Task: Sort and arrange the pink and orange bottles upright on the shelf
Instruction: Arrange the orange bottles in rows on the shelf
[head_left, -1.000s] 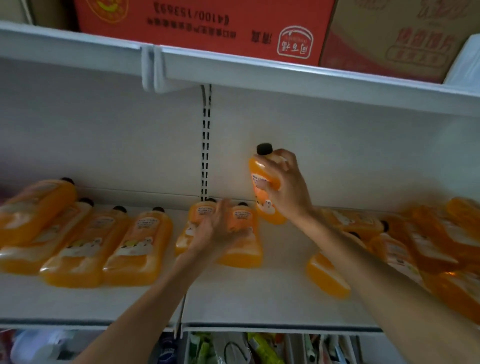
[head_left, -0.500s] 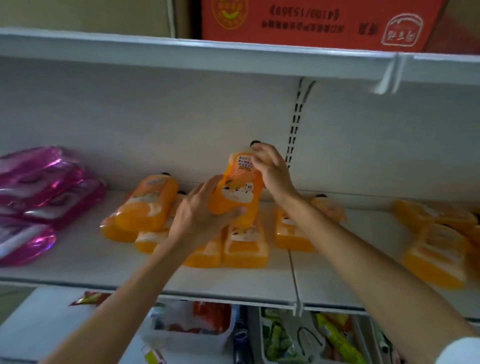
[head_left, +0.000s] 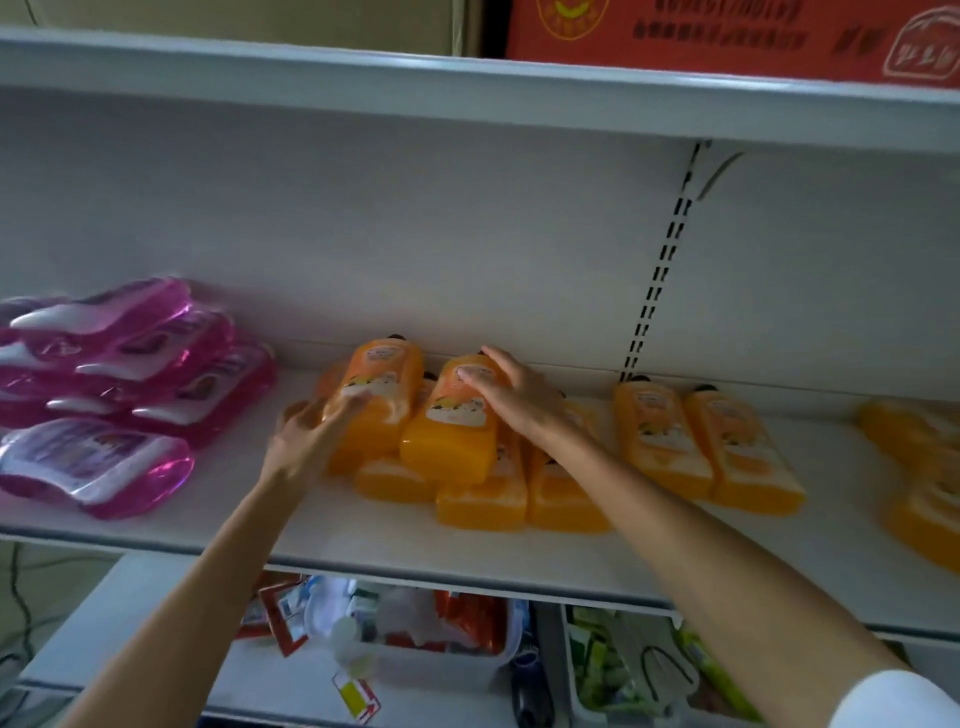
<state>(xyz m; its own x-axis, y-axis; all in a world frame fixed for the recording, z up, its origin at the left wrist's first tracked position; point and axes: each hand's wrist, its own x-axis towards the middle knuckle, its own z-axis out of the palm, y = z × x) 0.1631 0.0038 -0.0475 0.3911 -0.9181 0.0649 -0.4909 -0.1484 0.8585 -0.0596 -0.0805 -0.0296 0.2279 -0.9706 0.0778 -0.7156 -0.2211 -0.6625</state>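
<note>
Shelf: the white shelf (head_left: 363, 540) runs across the whole view, with a white back panel behind it and a slotted upright (head_left: 661, 270) right of centre.
Upper board: a red carton (head_left: 727, 36) stands on it, cut off by the top edge.
Right arm: the bare forearm comes out of a white sleeve (head_left: 893, 701) in the lower right corner. It stretches diagonally up and left over the shelf's front edge to the orange heap.
Left arm: bare, it rises from the lower left at a steeper angle and crosses the front edge. The wrist is just in front of the heap's left side.
Pink bottles (head_left: 119, 374): piled flat at the left end of the shelf, none upright, well apart from both hands.
Orange heap (head_left: 483, 499): in the middle of the shelf, bottles lying flat in two layers with their bases toward the front.
Orange pair (head_left: 701, 447): two bottles lying side by side just right of the heap, caps toward the back panel.
Far-right bottles (head_left: 919, 467): more orange ones lying flat, blurred at the frame edge.
Clear bin (head_left: 415, 644): on the level below, holding packets.
Right hand (head_left: 514, 400): palm down, with fingers straight and slightly spread across the label and shoulder of the top right bottle (head_left: 447, 441). It rests on the bottle and does not wrap it.
Left hand (head_left: 306, 431): blurred, with fingers stretched forward. The tips touch the lower left side of the top left bottle (head_left: 384, 384); the thumb cannot be made out.
Top bottles: both lie tilted on the heap, touching each other.
</note>
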